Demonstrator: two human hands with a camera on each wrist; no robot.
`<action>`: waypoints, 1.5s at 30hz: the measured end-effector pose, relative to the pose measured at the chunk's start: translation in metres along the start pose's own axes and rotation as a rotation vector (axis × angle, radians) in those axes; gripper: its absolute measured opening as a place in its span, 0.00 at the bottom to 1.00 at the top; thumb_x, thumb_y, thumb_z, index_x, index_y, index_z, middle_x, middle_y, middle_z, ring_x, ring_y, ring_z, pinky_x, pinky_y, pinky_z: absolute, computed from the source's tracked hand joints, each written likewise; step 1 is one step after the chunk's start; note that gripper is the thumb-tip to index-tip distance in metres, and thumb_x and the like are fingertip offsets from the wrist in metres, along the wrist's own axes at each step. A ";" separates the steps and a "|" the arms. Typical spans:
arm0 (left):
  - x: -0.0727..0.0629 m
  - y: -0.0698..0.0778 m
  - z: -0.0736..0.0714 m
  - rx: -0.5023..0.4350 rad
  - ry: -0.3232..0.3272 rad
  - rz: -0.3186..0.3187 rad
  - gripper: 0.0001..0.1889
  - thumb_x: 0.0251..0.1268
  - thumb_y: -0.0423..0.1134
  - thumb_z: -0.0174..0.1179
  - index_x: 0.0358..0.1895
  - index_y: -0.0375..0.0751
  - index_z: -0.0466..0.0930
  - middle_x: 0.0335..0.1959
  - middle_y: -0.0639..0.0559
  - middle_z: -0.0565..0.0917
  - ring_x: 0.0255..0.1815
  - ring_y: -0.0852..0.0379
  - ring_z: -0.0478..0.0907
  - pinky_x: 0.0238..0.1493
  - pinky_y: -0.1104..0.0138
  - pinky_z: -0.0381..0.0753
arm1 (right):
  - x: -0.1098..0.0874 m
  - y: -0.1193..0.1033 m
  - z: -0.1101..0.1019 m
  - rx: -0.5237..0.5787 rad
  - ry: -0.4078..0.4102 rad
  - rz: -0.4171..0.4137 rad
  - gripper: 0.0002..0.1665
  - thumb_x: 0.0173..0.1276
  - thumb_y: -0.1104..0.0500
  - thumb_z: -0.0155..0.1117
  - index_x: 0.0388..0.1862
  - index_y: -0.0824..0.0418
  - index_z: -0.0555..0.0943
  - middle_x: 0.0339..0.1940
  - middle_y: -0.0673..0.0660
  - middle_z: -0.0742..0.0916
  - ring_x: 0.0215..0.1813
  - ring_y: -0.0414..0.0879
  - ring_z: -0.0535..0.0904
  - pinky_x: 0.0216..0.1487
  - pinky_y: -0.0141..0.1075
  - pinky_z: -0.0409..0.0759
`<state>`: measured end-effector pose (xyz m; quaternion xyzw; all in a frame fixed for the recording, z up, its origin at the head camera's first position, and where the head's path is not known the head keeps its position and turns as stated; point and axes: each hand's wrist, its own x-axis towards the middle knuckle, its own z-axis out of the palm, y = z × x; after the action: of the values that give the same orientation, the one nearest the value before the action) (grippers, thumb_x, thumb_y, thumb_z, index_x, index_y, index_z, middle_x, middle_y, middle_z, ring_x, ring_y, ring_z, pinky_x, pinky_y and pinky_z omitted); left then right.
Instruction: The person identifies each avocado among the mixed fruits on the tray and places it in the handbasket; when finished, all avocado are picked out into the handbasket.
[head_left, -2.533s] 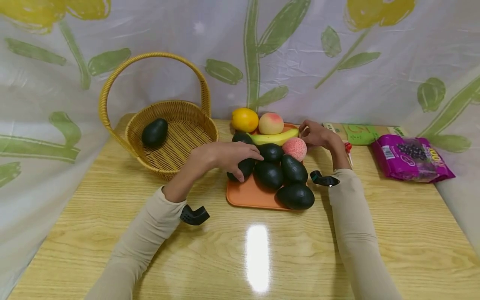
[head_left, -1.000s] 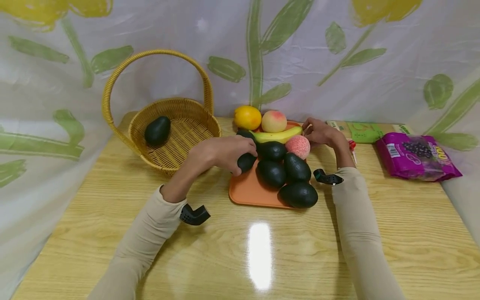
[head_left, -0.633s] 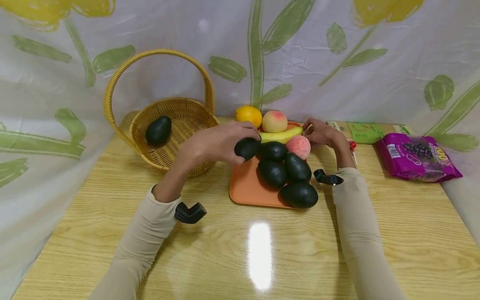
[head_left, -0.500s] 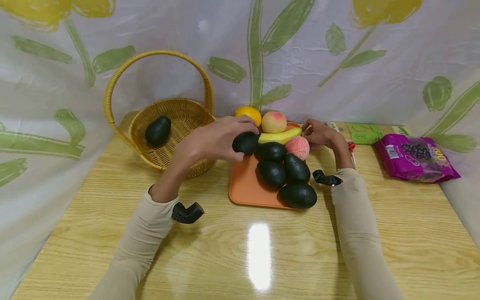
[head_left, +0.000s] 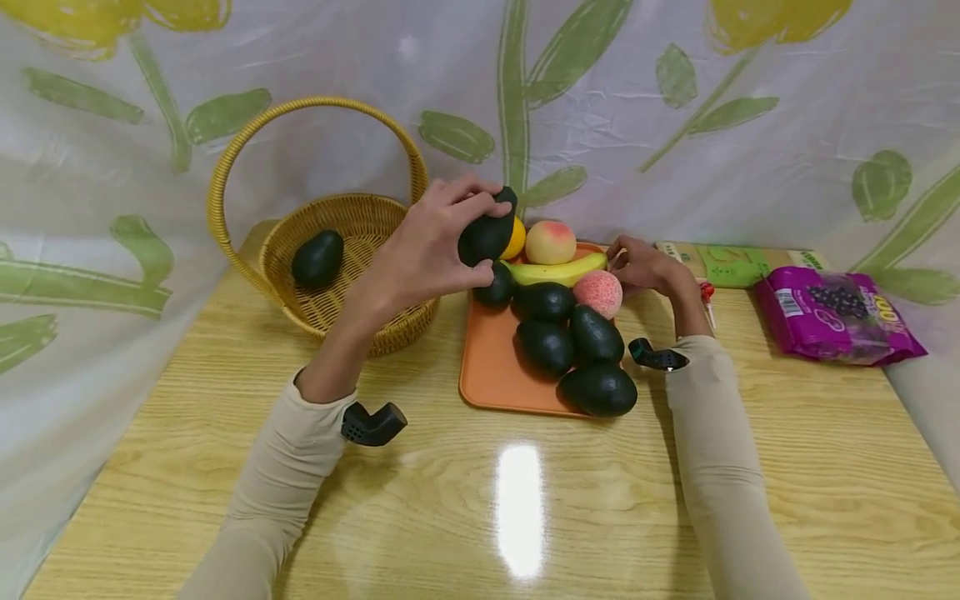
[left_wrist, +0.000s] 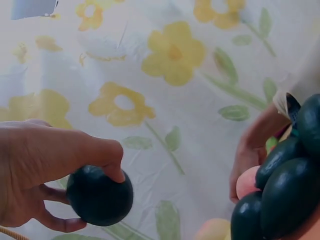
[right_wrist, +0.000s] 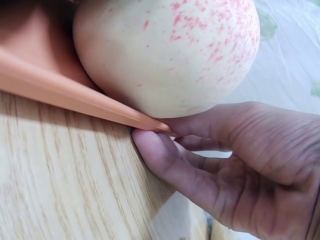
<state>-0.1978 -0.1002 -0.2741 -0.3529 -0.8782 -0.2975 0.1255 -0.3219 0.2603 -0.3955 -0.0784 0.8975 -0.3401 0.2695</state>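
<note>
My left hand (head_left: 416,242) holds a dark green avocado (head_left: 483,237) raised above the upper left of an orange tray (head_left: 491,379). In the left wrist view, fingers and thumb grip that avocado (left_wrist: 100,196) from both sides. More avocados (head_left: 543,348) lie on the tray, one of them (head_left: 493,287) just under the raised one. A banana (head_left: 558,272), a pink speckled peach (head_left: 598,293), a paler peach (head_left: 551,242) and a partly hidden lemon (head_left: 516,240) are there too. My right hand (head_left: 647,267) pinches the tray's right rim; the right wrist view shows the rim (right_wrist: 115,112) between thumb and fingers, beside a peach (right_wrist: 170,55).
To the left stands a wicker basket (head_left: 401,337) with a tall handle and one avocado (head_left: 318,259) inside. At the right lie a purple grape-printed bag (head_left: 838,315), a green-and-tan package (head_left: 731,265) and a red lollipop (head_left: 707,293). A flower-printed cloth hangs behind the table (head_left: 420,500).
My left hand closed round an avocado on the tray's left side and lifted it up, uncovering another avocado beneath. The right hand has stayed at the tray's rim.
</note>
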 end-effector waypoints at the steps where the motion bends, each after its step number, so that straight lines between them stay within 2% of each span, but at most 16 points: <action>1: 0.000 0.000 -0.001 0.006 0.016 -0.012 0.27 0.58 0.36 0.69 0.63 0.35 0.82 0.70 0.40 0.75 0.62 0.39 0.69 0.59 0.53 0.83 | 0.001 0.002 0.000 0.002 0.002 0.000 0.30 0.77 0.65 0.56 0.72 0.72 0.59 0.67 0.74 0.73 0.61 0.62 0.77 0.52 0.42 0.88; 4: -0.003 -0.003 -0.006 0.029 0.054 -0.034 0.26 0.59 0.36 0.69 0.63 0.35 0.82 0.69 0.39 0.75 0.61 0.39 0.69 0.57 0.53 0.82 | 0.003 0.003 0.001 0.020 0.003 0.010 0.31 0.77 0.65 0.58 0.72 0.71 0.59 0.66 0.73 0.73 0.57 0.59 0.79 0.54 0.44 0.89; 7: -0.006 -0.007 -0.012 0.051 0.081 -0.046 0.26 0.60 0.36 0.69 0.62 0.33 0.82 0.69 0.38 0.75 0.63 0.37 0.69 0.59 0.51 0.78 | 0.004 0.002 0.005 0.029 -0.004 0.020 0.31 0.76 0.65 0.59 0.72 0.71 0.59 0.65 0.72 0.74 0.55 0.56 0.80 0.55 0.45 0.89; 11: -0.012 -0.017 -0.027 0.067 0.103 -0.062 0.25 0.61 0.35 0.69 0.62 0.33 0.81 0.69 0.36 0.75 0.65 0.35 0.71 0.66 0.46 0.72 | 0.004 0.001 0.006 0.025 -0.008 0.022 0.31 0.76 0.66 0.58 0.71 0.72 0.59 0.64 0.73 0.74 0.54 0.56 0.79 0.54 0.44 0.89; 13: -0.016 -0.023 -0.036 0.066 0.097 -0.081 0.25 0.62 0.34 0.68 0.63 0.34 0.81 0.70 0.36 0.75 0.66 0.36 0.72 0.67 0.45 0.74 | 0.004 0.002 0.005 0.020 -0.004 0.021 0.30 0.77 0.66 0.58 0.71 0.72 0.59 0.64 0.73 0.74 0.55 0.57 0.79 0.52 0.42 0.89; 16: -0.023 -0.036 -0.052 0.034 0.055 -0.118 0.26 0.60 0.31 0.69 0.63 0.33 0.81 0.69 0.36 0.75 0.65 0.36 0.74 0.64 0.45 0.78 | 0.003 0.004 0.003 0.018 0.001 0.016 0.31 0.77 0.65 0.58 0.72 0.71 0.59 0.65 0.72 0.74 0.56 0.57 0.79 0.51 0.41 0.89; 18: -0.027 -0.047 -0.061 0.040 0.002 -0.148 0.26 0.59 0.30 0.71 0.63 0.33 0.81 0.68 0.35 0.76 0.65 0.35 0.75 0.62 0.44 0.79 | 0.002 0.006 0.001 0.015 0.004 0.014 0.31 0.77 0.64 0.59 0.72 0.70 0.59 0.65 0.72 0.74 0.56 0.56 0.79 0.52 0.41 0.89; 21: -0.031 -0.065 -0.068 0.054 -0.077 -0.203 0.27 0.59 0.30 0.73 0.63 0.32 0.81 0.68 0.33 0.76 0.67 0.32 0.74 0.67 0.40 0.74 | 0.002 0.008 -0.001 0.017 0.008 0.016 0.32 0.76 0.63 0.60 0.72 0.69 0.60 0.66 0.71 0.74 0.55 0.56 0.79 0.55 0.43 0.89; 24: -0.031 -0.084 -0.066 0.098 -0.113 -0.248 0.28 0.59 0.31 0.73 0.65 0.33 0.79 0.69 0.32 0.75 0.69 0.30 0.71 0.70 0.38 0.69 | 0.000 0.008 0.000 0.023 0.011 0.011 0.32 0.77 0.63 0.60 0.72 0.70 0.59 0.66 0.72 0.74 0.56 0.57 0.79 0.56 0.44 0.88; 26: -0.030 -0.095 -0.062 0.121 -0.123 -0.269 0.29 0.60 0.31 0.72 0.67 0.33 0.78 0.71 0.32 0.74 0.70 0.29 0.70 0.71 0.38 0.68 | -0.002 0.006 0.002 0.028 0.006 0.009 0.32 0.77 0.63 0.59 0.72 0.70 0.59 0.66 0.72 0.74 0.58 0.58 0.78 0.54 0.42 0.88; 30: -0.029 -0.113 -0.053 0.170 -0.167 -0.296 0.31 0.62 0.28 0.69 0.70 0.33 0.75 0.72 0.30 0.71 0.71 0.30 0.69 0.70 0.38 0.71 | -0.011 -0.007 0.005 0.034 -0.015 0.014 0.32 0.76 0.65 0.58 0.72 0.73 0.58 0.67 0.74 0.73 0.60 0.60 0.76 0.50 0.36 0.86; 33: -0.029 -0.124 -0.046 0.180 -0.215 -0.321 0.31 0.63 0.28 0.68 0.71 0.32 0.74 0.74 0.29 0.69 0.73 0.30 0.67 0.71 0.38 0.70 | -0.016 -0.012 0.005 0.032 -0.020 0.019 0.32 0.76 0.66 0.57 0.72 0.74 0.58 0.66 0.75 0.72 0.59 0.61 0.76 0.50 0.37 0.86; 36: -0.029 -0.135 -0.039 0.181 -0.256 -0.344 0.31 0.64 0.27 0.67 0.72 0.32 0.73 0.76 0.29 0.67 0.76 0.29 0.64 0.73 0.37 0.69 | -0.013 -0.006 0.003 0.025 -0.009 0.011 0.31 0.76 0.65 0.57 0.72 0.73 0.58 0.66 0.75 0.73 0.59 0.61 0.76 0.51 0.40 0.86; 42: -0.034 -0.163 -0.021 0.202 -0.340 -0.345 0.29 0.65 0.21 0.64 0.71 0.29 0.73 0.80 0.29 0.61 0.79 0.28 0.60 0.78 0.38 0.64 | -0.003 0.010 0.002 0.015 0.016 -0.014 0.31 0.77 0.62 0.59 0.72 0.70 0.60 0.66 0.72 0.74 0.59 0.60 0.77 0.49 0.37 0.85; 45: -0.039 -0.173 -0.017 0.229 -0.388 -0.391 0.30 0.64 0.17 0.58 0.71 0.29 0.73 0.81 0.30 0.59 0.80 0.27 0.58 0.79 0.38 0.64 | -0.001 0.011 0.003 0.025 0.010 -0.011 0.31 0.76 0.62 0.60 0.71 0.69 0.60 0.65 0.71 0.75 0.57 0.58 0.78 0.48 0.35 0.86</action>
<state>-0.2893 -0.2310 -0.3525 -0.2110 -0.9649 -0.1421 -0.0654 -0.3189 0.2672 -0.4036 -0.0782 0.8942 -0.3530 0.2640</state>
